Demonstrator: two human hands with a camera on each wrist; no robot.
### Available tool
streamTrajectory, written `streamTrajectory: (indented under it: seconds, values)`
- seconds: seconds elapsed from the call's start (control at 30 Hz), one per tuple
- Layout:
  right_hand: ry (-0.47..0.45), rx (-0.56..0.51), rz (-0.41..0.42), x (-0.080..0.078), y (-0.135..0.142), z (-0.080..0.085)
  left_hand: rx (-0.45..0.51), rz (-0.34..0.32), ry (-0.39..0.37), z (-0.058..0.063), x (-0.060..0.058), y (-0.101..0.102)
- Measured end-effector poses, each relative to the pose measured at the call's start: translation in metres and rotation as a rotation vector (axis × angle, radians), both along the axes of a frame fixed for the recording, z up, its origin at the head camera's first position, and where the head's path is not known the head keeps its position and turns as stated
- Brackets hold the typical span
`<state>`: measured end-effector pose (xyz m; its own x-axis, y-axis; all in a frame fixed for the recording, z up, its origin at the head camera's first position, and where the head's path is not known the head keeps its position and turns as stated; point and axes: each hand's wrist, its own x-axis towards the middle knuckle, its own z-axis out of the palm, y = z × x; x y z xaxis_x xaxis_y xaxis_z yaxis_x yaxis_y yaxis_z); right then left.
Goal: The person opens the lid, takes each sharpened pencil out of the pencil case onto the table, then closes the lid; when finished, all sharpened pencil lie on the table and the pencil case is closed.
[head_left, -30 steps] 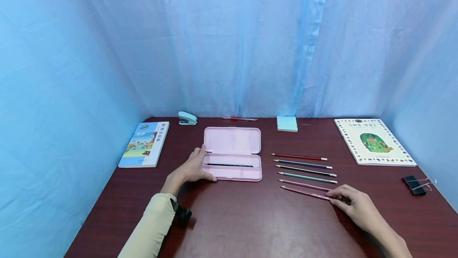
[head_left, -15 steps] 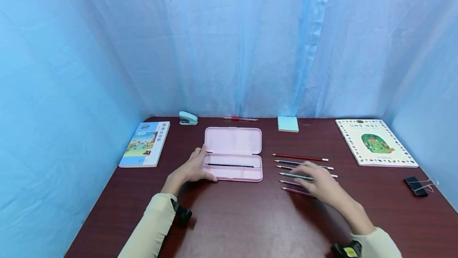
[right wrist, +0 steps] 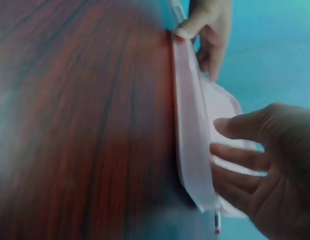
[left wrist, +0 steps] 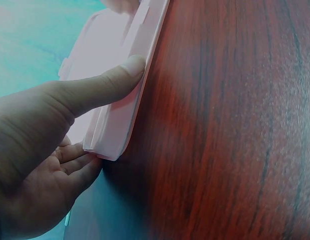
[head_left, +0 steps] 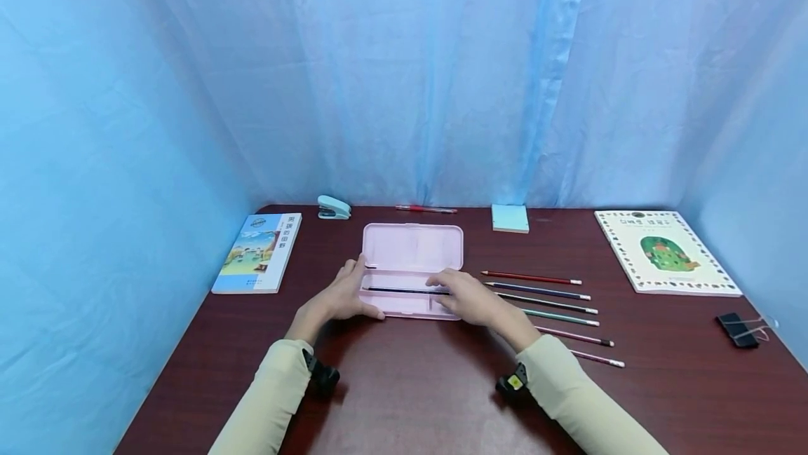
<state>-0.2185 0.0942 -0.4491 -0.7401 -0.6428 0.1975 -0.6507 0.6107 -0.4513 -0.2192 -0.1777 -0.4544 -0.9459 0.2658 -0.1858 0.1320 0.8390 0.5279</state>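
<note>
A pale blue curtain (head_left: 404,76) closes in the back and both sides of the dark reddish-brown wooden surface (head_left: 404,399). Cream sleeves (head_left: 259,399) reach in from the near edge, a black device (head_left: 325,376) strapped at each wrist. A white book (head_left: 669,252) with a green picture lies at the far right, and a smaller blue-and-white book (head_left: 257,253) at the far left. Between them, near the middle, the pink pencil case (head_left: 413,246) lies open, lid tipped back. The left hand (head_left: 341,297) grips its left end, thumb on the front wall, fingers at the side. The right hand (head_left: 470,299) is over the right end, thumb and fingers apart and holding nothing; whether it touches the case is unclear. Six pencils (head_left: 546,303) lie in a row to the right, some partly covered by the right arm. A dark pencil (head_left: 400,290) lies lengthwise in the base. Smaller still are a light blue notepad (head_left: 510,218), a black binder clip (head_left: 737,329), a mint stapler (head_left: 334,207) and a slim red pen (head_left: 426,209).
</note>
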Motion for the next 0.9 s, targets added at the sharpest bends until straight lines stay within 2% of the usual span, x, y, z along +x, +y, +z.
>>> streamTrajectory:
  seconds: [0.1, 0.2, 0.3, 0.5, 0.73, 0.9]
  values:
    - [-0.019, 0.092, -0.027, -0.003, -0.009, -0.001, 0.006, 0.003, -0.009, 0.001, 0.000, 0.000]
    - [-0.069, 0.131, -0.065, -0.007, -0.013, 0.001, 0.008, 0.007, -0.009, 0.001, 0.000, 0.000]
    - [-0.122, 0.128, -0.059, -0.014, -0.014, 0.004, 0.009, 0.008, -0.005, 0.000, 0.000, 0.000]
    - [-0.169, 0.128, 0.023, -0.022, -0.011, 0.009, 0.024, 0.008, -0.005, 0.000, 0.001, -0.001]
    - [-0.171, 0.119, 0.043, -0.022, -0.011, 0.011, 0.025, 0.008, -0.004, 0.000, 0.002, -0.001]
    - [-0.140, 0.066, 0.058, -0.022, -0.009, 0.008, 0.021, 0.000, 0.008, 0.000, 0.002, -0.001]
